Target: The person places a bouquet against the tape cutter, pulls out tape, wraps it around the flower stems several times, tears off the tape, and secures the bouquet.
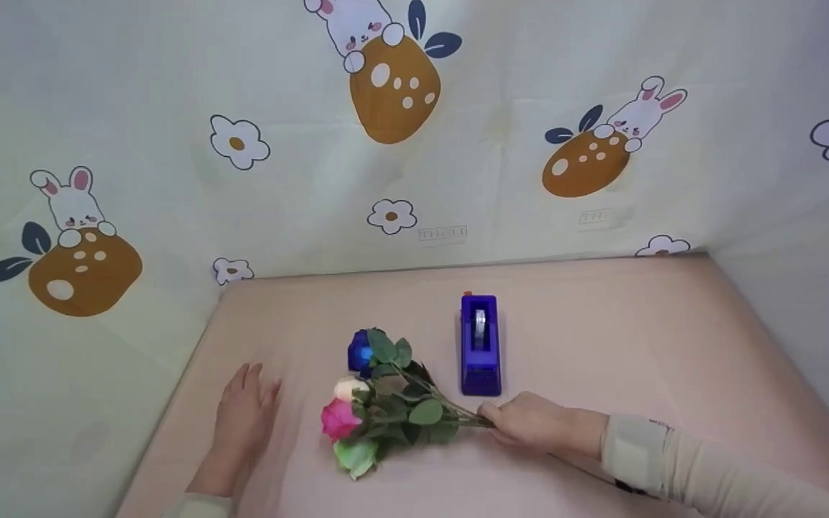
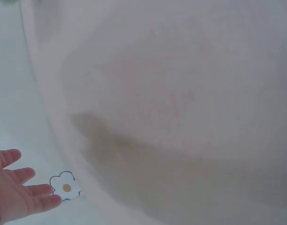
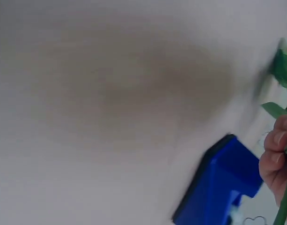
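A bunch of artificial roses [image 1: 386,406] lies sideways over the table, its blue, cream, pink and green heads pointing left. My right hand [image 1: 533,423] grips the stems; in the right wrist view its fingers [image 3: 276,140] curl round a green stem [image 3: 286,197]. To the left of the blooms, apart from them, my left hand [image 1: 245,414] holds nothing. Its fingers are spread and fairly straight in the left wrist view, where the hand [image 2: 17,190] shows at the lower left. Just beyond the stems stands a blue tape dispenser [image 1: 481,370] with a roll of tape.
The pale pink tabletop [image 1: 601,324] runs back to a light curtain [image 1: 299,194] printed with rabbits, fruit and flowers. The same cloth closes in the left and right sides.
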Tool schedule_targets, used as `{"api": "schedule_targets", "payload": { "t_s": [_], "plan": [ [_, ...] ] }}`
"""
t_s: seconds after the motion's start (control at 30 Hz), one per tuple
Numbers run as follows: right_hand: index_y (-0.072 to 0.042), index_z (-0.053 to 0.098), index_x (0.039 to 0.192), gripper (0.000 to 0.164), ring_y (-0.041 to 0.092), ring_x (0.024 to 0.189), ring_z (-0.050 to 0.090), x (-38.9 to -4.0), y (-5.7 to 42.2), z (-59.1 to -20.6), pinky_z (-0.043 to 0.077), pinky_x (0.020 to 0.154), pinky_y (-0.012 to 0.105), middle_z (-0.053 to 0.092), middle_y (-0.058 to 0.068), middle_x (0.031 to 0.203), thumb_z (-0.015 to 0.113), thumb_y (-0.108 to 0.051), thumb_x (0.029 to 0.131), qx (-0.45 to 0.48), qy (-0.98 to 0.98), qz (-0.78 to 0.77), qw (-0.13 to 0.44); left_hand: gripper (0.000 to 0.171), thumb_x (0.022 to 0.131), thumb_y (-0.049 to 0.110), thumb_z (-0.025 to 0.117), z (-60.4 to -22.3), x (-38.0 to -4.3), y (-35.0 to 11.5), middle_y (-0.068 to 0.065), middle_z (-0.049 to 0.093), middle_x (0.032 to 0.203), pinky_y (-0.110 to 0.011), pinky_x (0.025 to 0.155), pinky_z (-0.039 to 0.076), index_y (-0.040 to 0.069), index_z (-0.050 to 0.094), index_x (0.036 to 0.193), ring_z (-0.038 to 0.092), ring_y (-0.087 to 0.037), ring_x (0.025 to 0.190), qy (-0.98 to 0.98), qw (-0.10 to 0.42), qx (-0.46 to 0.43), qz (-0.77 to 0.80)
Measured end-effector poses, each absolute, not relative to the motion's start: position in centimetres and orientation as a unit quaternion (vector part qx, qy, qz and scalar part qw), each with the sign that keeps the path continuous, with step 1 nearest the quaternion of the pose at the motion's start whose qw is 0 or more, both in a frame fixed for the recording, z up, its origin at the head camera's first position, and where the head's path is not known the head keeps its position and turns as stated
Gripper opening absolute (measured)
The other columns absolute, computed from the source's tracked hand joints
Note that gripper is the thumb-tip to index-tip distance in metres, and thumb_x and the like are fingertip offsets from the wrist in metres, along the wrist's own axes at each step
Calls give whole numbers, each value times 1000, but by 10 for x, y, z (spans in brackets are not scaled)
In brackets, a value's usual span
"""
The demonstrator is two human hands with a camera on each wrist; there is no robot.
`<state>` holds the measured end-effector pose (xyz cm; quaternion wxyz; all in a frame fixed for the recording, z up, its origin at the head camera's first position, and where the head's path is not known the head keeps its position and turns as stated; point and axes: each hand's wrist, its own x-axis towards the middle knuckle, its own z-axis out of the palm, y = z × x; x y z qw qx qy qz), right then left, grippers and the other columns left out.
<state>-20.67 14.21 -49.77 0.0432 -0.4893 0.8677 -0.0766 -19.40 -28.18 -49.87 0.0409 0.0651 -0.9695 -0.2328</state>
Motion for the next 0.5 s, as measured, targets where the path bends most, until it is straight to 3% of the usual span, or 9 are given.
{"api": "schedule_targets", "payload": {
  "t_s": [0.17,0.37,0.5],
  "plan": [
    [-11,45,102,15,3,45,34,-213,158,-507,32,44,18,42,-9,55,52,-17,91,-520,846,-87,76,56,98,32,40,-496,-197,-279,-31,22,141,-59,103,19,-8,29,135,21,-47,129,-970,44,57,-231],
    [-14,42,99,11,4,45,33,-217,160,-515,30,44,17,37,-10,54,48,-20,93,-540,834,-79,79,57,98,34,39,-493,-200,-274,-30,22,142,-58,104,18,-8,29,136,20,-46,129,-972,38,54,-226],
    [-13,42,96,11,3,46,36,-218,158,-518,33,44,17,42,-9,57,49,-22,93,-559,825,-58,66,58,97,36,40,-492,-204,-270,-32,25,139,-59,103,19,-9,32,133,23,-47,127,-970,60,40,-231]
  ]
}}
